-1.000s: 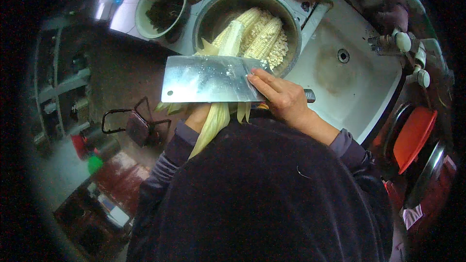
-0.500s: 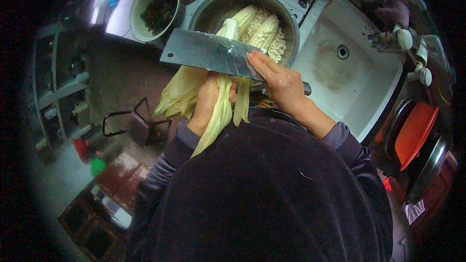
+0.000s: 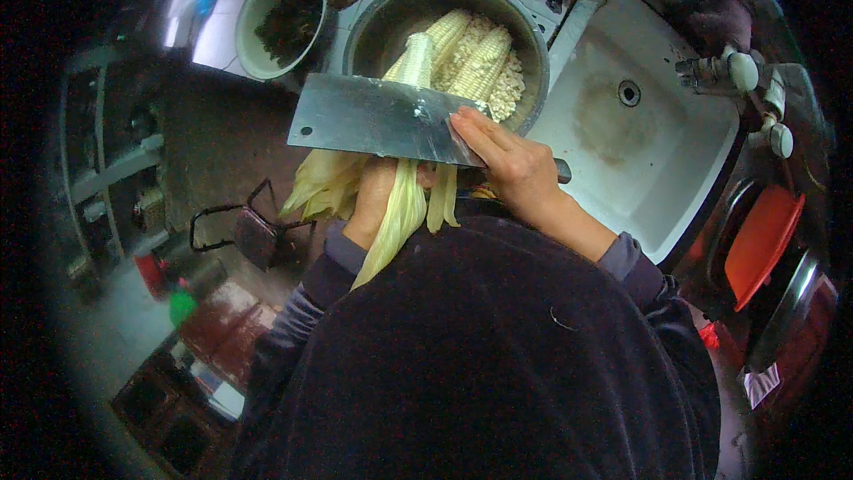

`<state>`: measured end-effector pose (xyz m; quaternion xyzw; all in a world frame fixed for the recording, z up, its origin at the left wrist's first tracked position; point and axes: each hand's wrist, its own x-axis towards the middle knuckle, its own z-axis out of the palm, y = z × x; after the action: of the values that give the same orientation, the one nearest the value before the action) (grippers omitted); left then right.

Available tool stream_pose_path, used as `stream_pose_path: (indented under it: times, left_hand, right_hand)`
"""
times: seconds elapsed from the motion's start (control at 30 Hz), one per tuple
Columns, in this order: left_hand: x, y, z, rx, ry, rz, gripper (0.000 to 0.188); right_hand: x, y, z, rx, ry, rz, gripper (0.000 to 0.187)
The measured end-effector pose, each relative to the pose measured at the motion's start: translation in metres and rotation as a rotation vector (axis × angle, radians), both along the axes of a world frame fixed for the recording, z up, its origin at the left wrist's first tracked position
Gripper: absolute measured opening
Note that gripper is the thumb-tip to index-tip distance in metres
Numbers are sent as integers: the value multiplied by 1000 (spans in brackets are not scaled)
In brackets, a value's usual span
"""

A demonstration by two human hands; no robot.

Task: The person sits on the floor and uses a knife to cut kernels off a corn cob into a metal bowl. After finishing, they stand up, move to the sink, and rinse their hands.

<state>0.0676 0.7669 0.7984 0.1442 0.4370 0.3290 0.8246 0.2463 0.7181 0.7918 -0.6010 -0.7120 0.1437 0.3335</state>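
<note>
My right hand (image 3: 515, 160) is closed round the dark handle of a wide cleaver (image 3: 373, 117), its fingers reaching onto the blade's right end. The blade lies across a corn cob (image 3: 414, 62), whose upper end shows beyond it over the pot. Below the blade, my left hand (image 3: 373, 200) is closed on the cob's husk end, with pale green husk leaves (image 3: 395, 227) hanging down. The blade hides part of the left fingers. In the metal pot (image 3: 362, 44) lie whole white corn cobs (image 3: 482, 67) and loose cut kernels (image 3: 506, 93).
A white sink (image 3: 653, 187) with taps (image 3: 742, 71) adjoins the pot on the right. At the upper left stands a pale bowl (image 3: 253, 44) holding dark greens. An orange-red basin (image 3: 762, 249) leans at the far right. On the floor to the left is a small chair (image 3: 256, 236).
The cleaver has slid down the cob toward my left hand, baring more of the cob's upper part. My right hand moved down with it; the left hand stays nearly in place.
</note>
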Motion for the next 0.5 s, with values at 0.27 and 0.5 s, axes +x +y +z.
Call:
stream_pose_path:
  times: [0.27, 0.5]
  left_hand:
    - [15, 3, 9, -96, 225, -88, 41]
    - [21, -6, 16, -133, 206, 191, 30]
  right_hand:
    - [10, 26, -9, 17, -39, -3, 44]
    - [2, -11, 5, -32, 12, 26, 41]
